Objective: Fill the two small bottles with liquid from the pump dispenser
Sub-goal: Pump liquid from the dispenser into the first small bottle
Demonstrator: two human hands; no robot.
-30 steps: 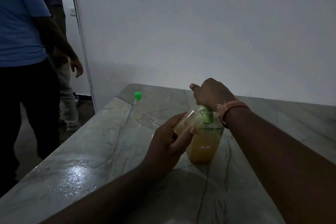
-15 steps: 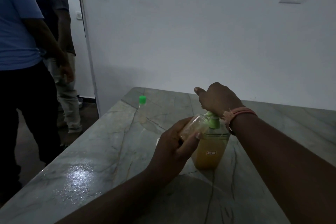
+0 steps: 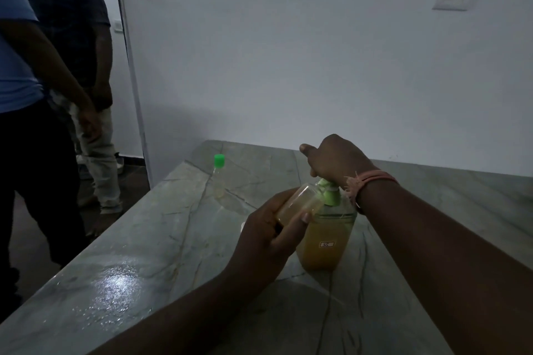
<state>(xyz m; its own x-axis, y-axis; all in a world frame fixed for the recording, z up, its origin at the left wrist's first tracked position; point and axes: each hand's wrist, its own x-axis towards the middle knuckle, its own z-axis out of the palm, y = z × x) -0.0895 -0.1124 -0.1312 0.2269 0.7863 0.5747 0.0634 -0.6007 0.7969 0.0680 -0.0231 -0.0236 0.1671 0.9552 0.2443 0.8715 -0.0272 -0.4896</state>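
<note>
Our left hand (image 3: 268, 236) clamps the small bottle (image 3: 300, 202) against the pump dispenser (image 3: 328, 236); our right hand (image 3: 334, 160) is closed over its pump head.

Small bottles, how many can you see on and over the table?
2. One small bottle is tilted in the left hand against the pump dispenser. The other, with a green cap, stands farther back on the table. None seems hidden.

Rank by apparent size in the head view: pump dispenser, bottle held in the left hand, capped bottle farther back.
1. Pump dispenser, largest.
2. Held bottle.
3. Capped bottle, smallest-looking, but it stands farther away, so the two bottles may match.
</note>
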